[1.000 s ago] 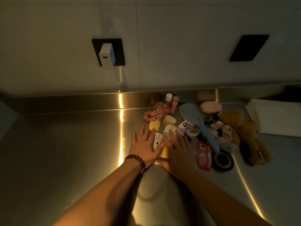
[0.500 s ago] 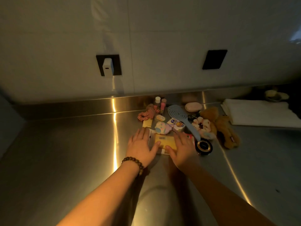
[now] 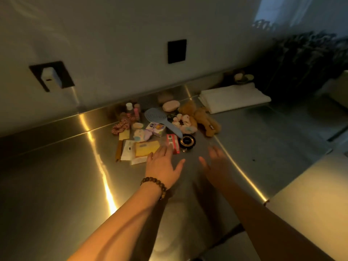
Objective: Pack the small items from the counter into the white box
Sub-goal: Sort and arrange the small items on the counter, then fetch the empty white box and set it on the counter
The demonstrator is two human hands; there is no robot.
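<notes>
A heap of small items lies on the steel counter (image 3: 56,176): a yellow packet (image 3: 146,148), a white sachet (image 3: 128,152), a red packet (image 3: 172,143), a round black tin (image 3: 187,141), a blue hairbrush (image 3: 162,119), a pink soap (image 3: 171,106), a brown teddy bear (image 3: 203,117) and a red scrunchie (image 3: 121,126). My left hand (image 3: 162,164), with a bead bracelet on its wrist, is spread flat just below the red packet and holds nothing. My right hand (image 3: 216,162) is blurred, fingers spread, to the right of the heap and empty. A pale flat surface (image 3: 310,194) at the right edge may be the white box.
A folded white cloth (image 3: 233,97) lies at the back right, with dark foliage (image 3: 305,59) and a small dish (image 3: 243,77) behind it. On the wall are a socket with a white plug (image 3: 50,77) and a black plate (image 3: 177,51). A steel upstand runs behind the heap.
Both hands have come off the yellow packet and moved right, away from the heap. The view has swung right, bringing the pale surface at the right edge into sight.
</notes>
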